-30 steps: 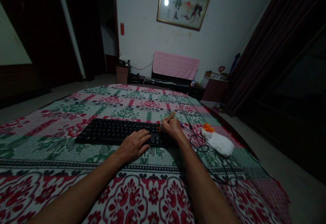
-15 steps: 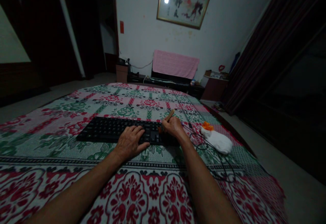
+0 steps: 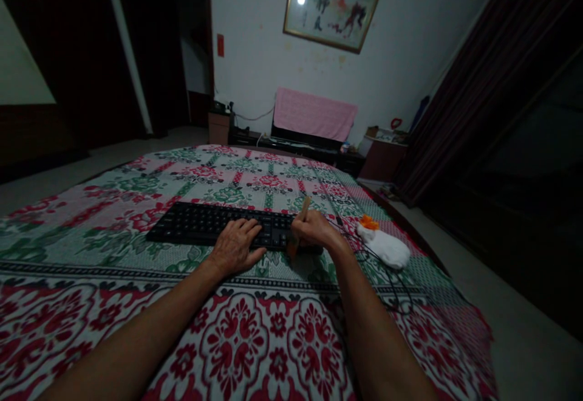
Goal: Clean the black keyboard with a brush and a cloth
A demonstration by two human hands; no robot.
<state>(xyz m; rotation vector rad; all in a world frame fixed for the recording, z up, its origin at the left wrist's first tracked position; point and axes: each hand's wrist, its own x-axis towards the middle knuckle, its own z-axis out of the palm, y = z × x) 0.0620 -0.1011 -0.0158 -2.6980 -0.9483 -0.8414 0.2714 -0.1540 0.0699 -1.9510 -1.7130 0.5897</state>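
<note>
A black keyboard (image 3: 200,223) lies across the patterned bedspread in front of me. My left hand (image 3: 235,244) rests on its middle, palm down, fingers stretched over the keys and thumb near the front edge. My right hand (image 3: 314,229) is closed around a small brush (image 3: 305,208) at the keyboard's right end. The brush's pale handle points up, and its orange-brown bristles hang down by the front edge of the keys. My right hand hides part of the keyboard's right end.
A white cloth bundle (image 3: 387,250) with an orange piece (image 3: 368,222) at its top lies to the right. Black cable (image 3: 403,288) loops beside it. Beyond the bed, a pink towel (image 3: 314,115) drapes over a screen-like object on a low cabinet.
The brush has moved toward me, its bristles passing from the keys to the keyboard's front edge, and its handle is more upright. My left hand stays on the keyboard.
</note>
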